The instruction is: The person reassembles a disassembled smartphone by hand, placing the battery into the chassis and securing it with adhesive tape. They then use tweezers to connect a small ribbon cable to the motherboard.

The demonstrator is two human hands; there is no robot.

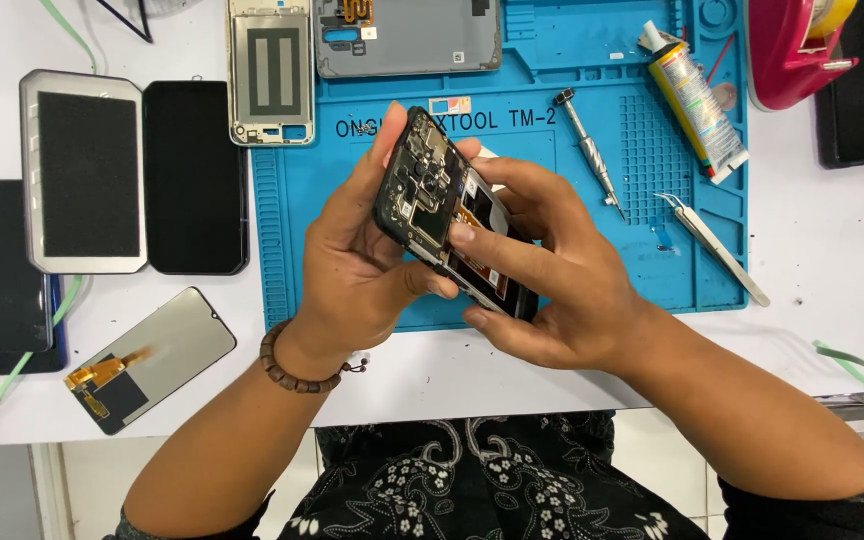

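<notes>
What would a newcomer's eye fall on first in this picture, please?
Most likely the opened phone at the centre, its back removed and dark inner parts bare, held above the blue work mat by the left hand and the right hand. Next comes the row of dark screens on the white table to the left, then the glue tube and tweezers on the mat's right side.

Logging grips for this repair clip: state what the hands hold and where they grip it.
Both hands hold an opened phone, back cover off. The left hand grips its upper end and left edge; the right hand grips its lower end, fingers across the exposed insides.
</notes>
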